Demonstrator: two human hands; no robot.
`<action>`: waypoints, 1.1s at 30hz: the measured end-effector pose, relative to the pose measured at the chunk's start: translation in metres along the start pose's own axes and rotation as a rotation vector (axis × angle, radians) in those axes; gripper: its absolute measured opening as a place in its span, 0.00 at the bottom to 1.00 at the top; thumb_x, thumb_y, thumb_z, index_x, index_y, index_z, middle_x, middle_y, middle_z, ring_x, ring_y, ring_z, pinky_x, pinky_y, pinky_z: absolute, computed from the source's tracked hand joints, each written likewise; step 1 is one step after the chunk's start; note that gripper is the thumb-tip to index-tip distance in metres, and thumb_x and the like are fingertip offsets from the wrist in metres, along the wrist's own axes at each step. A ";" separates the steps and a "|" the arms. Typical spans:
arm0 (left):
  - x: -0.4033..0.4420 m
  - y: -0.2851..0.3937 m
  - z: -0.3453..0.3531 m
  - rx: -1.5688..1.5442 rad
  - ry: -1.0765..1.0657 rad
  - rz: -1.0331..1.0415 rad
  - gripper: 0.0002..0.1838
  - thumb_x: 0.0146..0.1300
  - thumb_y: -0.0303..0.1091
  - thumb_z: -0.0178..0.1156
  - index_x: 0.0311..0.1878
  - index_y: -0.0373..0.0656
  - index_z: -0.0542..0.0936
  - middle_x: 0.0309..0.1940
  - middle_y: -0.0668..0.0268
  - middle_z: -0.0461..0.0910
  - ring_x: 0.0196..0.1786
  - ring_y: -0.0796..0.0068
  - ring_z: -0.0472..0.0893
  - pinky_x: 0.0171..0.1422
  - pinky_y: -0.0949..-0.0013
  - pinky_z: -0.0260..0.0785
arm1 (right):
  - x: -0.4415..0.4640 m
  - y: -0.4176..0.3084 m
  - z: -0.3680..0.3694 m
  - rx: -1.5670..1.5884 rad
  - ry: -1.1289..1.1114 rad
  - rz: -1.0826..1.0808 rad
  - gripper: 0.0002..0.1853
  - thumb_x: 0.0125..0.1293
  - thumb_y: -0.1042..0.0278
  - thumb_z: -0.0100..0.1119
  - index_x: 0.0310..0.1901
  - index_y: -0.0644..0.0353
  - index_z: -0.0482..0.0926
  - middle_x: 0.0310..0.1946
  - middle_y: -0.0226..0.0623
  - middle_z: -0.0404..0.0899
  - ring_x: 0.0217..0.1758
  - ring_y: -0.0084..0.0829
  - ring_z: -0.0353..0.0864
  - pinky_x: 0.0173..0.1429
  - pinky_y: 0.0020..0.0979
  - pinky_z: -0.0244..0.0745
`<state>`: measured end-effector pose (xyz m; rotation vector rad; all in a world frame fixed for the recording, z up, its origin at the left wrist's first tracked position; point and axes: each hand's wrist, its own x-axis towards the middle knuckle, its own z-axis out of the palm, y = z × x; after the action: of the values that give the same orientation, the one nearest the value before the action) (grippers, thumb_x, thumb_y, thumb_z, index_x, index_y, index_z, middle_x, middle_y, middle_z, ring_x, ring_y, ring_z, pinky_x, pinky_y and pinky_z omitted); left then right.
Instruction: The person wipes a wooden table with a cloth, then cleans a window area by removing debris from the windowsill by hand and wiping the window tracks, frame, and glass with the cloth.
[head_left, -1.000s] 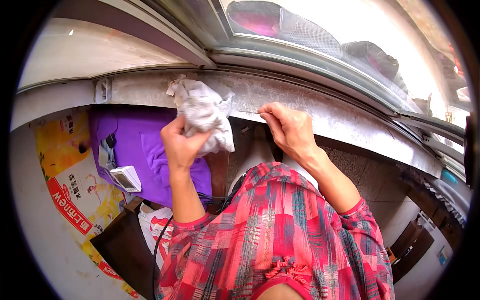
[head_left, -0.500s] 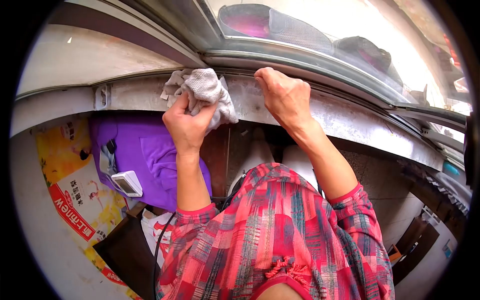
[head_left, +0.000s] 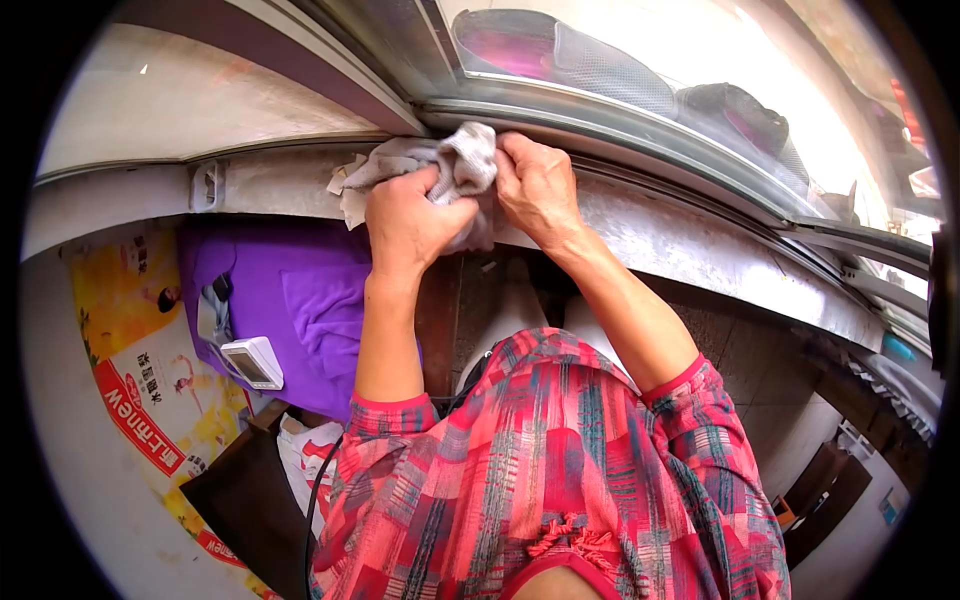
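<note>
A crumpled light-grey cloth [head_left: 468, 160] is bunched on the window sill, against the sliding window's track. My left hand [head_left: 412, 220] is closed around its near side, thumb and fingers pressed into the folds. My right hand [head_left: 540, 188] meets the cloth's right edge, its fingers curled and pinching there; the fingertips are partly hidden. A torn pale scrap [head_left: 350, 200], like paper, pokes out at the left of the cloth. Beneath both hands runs the worn, whitish sill [head_left: 680, 240].
Dark mesh shoes [head_left: 610, 75] stand behind the glass. Below the sill at left lies purple fabric [head_left: 325, 310] with a small white device with a screen [head_left: 253, 362] on it. A yellow and red printed sheet [head_left: 140, 420] covers the left side.
My right hand has moved left along the sill and now touches the cloth. My left hand and the cloth have shifted slightly right, and more of the pale scrap shows.
</note>
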<state>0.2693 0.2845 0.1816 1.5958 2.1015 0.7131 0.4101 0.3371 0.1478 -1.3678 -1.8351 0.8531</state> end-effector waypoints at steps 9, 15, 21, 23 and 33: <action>-0.029 -0.025 0.000 -0.493 0.189 -0.056 0.15 0.44 0.29 0.69 0.38 0.37 0.83 0.28 0.65 0.84 0.33 0.87 0.76 0.38 0.74 0.70 | 0.003 -0.041 -0.029 -0.151 0.084 -0.256 0.03 0.62 0.69 0.58 0.32 0.56 0.76 0.21 0.41 0.78 0.25 0.47 0.79 0.29 0.42 0.73; -0.069 -0.019 -0.029 -0.473 0.117 -0.096 0.14 0.42 0.28 0.67 0.36 0.37 0.83 0.26 0.65 0.83 0.30 0.84 0.77 0.35 0.74 0.70 | -0.048 -0.017 -0.065 -0.106 -0.341 -0.221 0.04 0.62 0.68 0.56 0.32 0.58 0.75 0.21 0.45 0.77 0.27 0.49 0.79 0.30 0.44 0.73; -0.041 0.012 -0.026 -0.081 0.384 0.126 0.12 0.40 0.30 0.68 0.31 0.39 0.81 0.21 0.59 0.79 0.23 0.59 0.77 0.31 0.67 0.69 | -0.066 0.009 -0.079 -0.035 -0.232 -0.083 0.02 0.60 0.72 0.60 0.33 0.58 0.77 0.24 0.41 0.79 0.26 0.43 0.80 0.28 0.36 0.73; -0.016 0.016 -0.006 0.113 0.368 0.078 0.15 0.42 0.43 0.68 0.32 0.46 0.82 0.24 0.55 0.80 0.29 0.50 0.80 0.33 0.58 0.72 | -0.071 0.014 -0.087 -0.025 -0.222 -0.077 0.02 0.60 0.73 0.60 0.34 0.57 0.78 0.24 0.40 0.79 0.26 0.41 0.81 0.29 0.35 0.74; 0.000 0.045 0.048 0.233 0.235 0.106 0.10 0.43 0.42 0.62 0.22 0.47 0.77 0.20 0.54 0.78 0.27 0.47 0.79 0.33 0.50 0.70 | -0.120 0.039 -0.133 0.052 -0.236 -0.164 0.02 0.59 0.75 0.60 0.34 0.62 0.77 0.27 0.42 0.79 0.27 0.41 0.81 0.30 0.33 0.75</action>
<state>0.3316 0.3016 0.1715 1.8365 2.3548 0.7447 0.5657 0.2440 0.1718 -1.1048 -2.0562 1.0023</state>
